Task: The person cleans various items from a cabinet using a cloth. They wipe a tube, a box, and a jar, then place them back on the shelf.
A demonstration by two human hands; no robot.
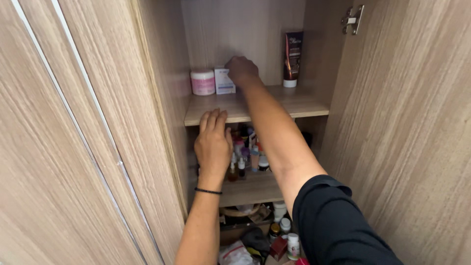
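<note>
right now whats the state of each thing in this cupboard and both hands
cupboard door: open
right hand: on the white box, grip hidden
left hand: flat, fingers on the upper shelf edge
pink jar: upright, lid on
dark tube: standing on its cap
small bottles: upright, crowded on the middle shelf

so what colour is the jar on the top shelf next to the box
Pink with a white lid; the jar shows best in the head view, left of the white box.
</note>
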